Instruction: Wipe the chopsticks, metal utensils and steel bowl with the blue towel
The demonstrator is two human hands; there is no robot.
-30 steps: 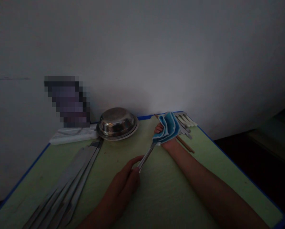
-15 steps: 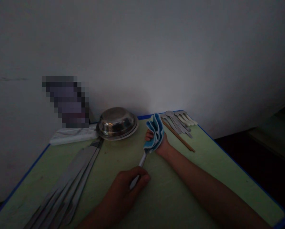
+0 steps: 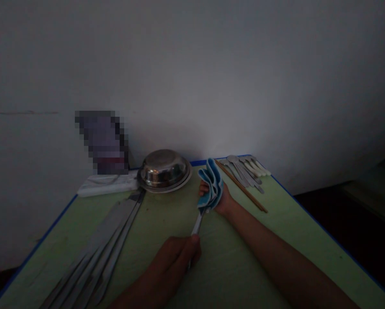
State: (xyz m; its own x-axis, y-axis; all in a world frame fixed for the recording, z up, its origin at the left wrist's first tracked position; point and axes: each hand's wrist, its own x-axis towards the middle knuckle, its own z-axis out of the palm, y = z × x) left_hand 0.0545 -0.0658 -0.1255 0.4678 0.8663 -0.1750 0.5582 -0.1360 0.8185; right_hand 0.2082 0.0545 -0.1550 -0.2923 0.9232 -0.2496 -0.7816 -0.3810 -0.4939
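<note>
My left hand [image 3: 176,257] is closed around the handle end of a metal utensil [image 3: 197,224] that points away from me over the green table [image 3: 276,231]. My right hand [image 3: 216,199] grips a blue cloth [image 3: 212,183] wrapped round the utensil's far end, which the cloth hides. Both forearms reach in from the bottom of the view.
An upturned steel bowl [image 3: 164,170] sits on a plate at the back. Several long metal utensils [image 3: 105,244] lie at the left. Spoons [image 3: 247,169] and a wooden stick [image 3: 240,186] lie at the back right. A white packet [image 3: 108,184] rests by the wall.
My right hand with the cloth slid left and toward me along the utensil, uncovering the spoons behind it. My left hand drew back toward me. The camera shifted slightly.
</note>
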